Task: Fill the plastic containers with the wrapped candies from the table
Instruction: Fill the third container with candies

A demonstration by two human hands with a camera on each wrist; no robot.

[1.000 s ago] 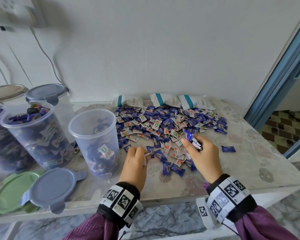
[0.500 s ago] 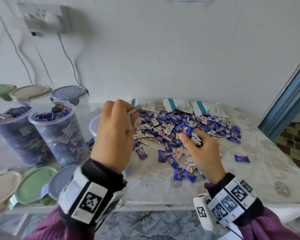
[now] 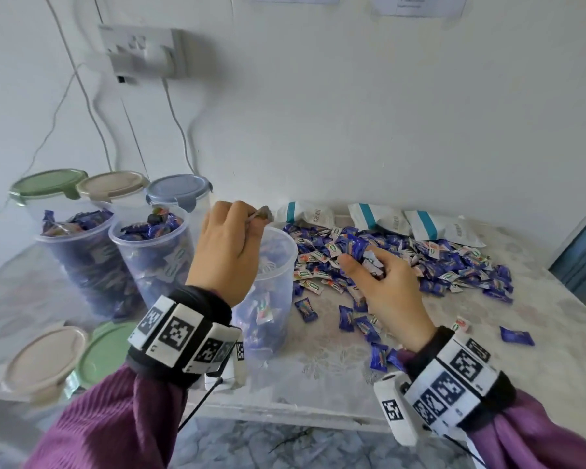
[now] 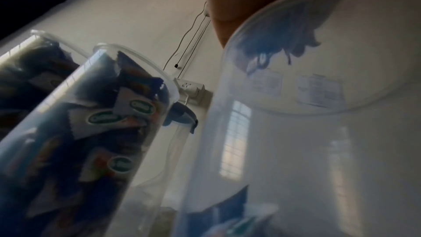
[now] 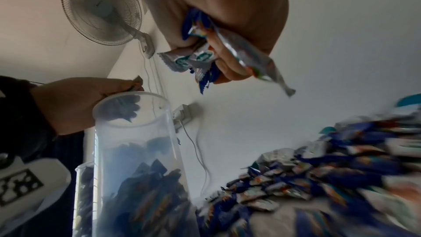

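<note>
- The left hand (image 3: 229,252) hangs right above the mouth of the open container (image 3: 278,292), fingers curled into a fist around wrapped candies, one wrapper (image 3: 261,213) poking out past the knuckles.
- From the right wrist view, that same left hand (image 5: 75,104) sits just over the container's rim (image 5: 132,125), with dark candy shapes showing through the clear wall just below the rim.
- The open container stands on the table (image 3: 487,360), partly filled, blue and white wrappers piled in its lower part.
- The right hand (image 3: 386,289) is down at the near edge of the candy pile (image 3: 430,262), fingers closed round a bunch of candies (image 3: 354,247), blue wrappers sticking up from the grip.
- The right wrist view confirms it: several wrappers (image 5: 205,57) are bunched between the thumb and curled fingers, one silver wrapper end trailing loose.
- The pile spreads across the patterned tablecloth, with loose strays (image 3: 516,335) nearer the front edge.
- Left of the open container stand two full containers (image 3: 149,262) without lids, candy heaped to the rim.
- Behind them, three lidded containers (image 3: 178,191) line up at the wall, lids green, beige and blue.
- Loose lids (image 3: 44,360) lie at the front left of the table.
- White and teal bags (image 3: 379,216) lie flat behind the pile by the wall.
</note>
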